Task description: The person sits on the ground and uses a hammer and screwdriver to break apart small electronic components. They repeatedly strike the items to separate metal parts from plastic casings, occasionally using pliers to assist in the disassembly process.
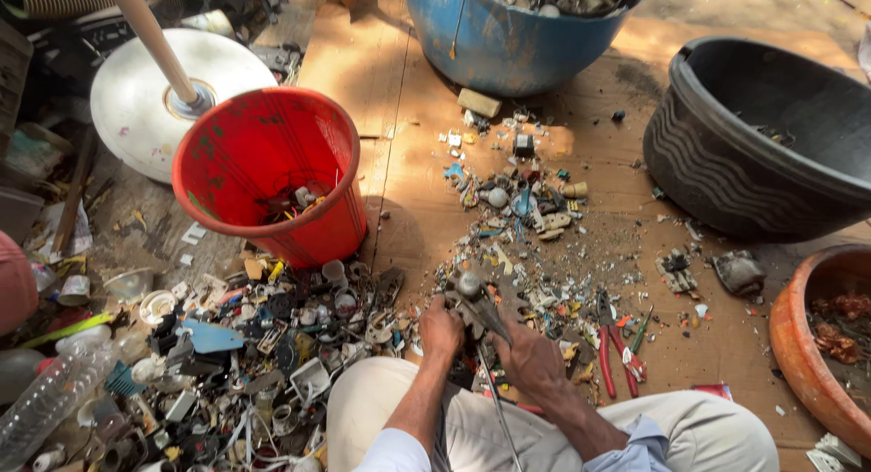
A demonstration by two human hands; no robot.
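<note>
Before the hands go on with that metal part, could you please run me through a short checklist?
1. Left hand gripping the grey metal part: ok.
2. Right hand on the part's lower end: ok; exact grip: cannot tell.
3. Red-handled pliers within reach on the cardboard: ok.
4. Red bucket upright: ok.
5. Floor around the hands free of scraps: not ok.

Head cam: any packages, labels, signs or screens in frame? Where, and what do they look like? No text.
No signs or screens show.
Clear plastic bottle: bottom left in the scrap pile, lying on its side, no label visible.
Small red flat packet: on the cardboard by the person's right knee, partly hidden.
White printed scrap: bottom right corner, under the terracotta bowl, flat, pale.
</note>
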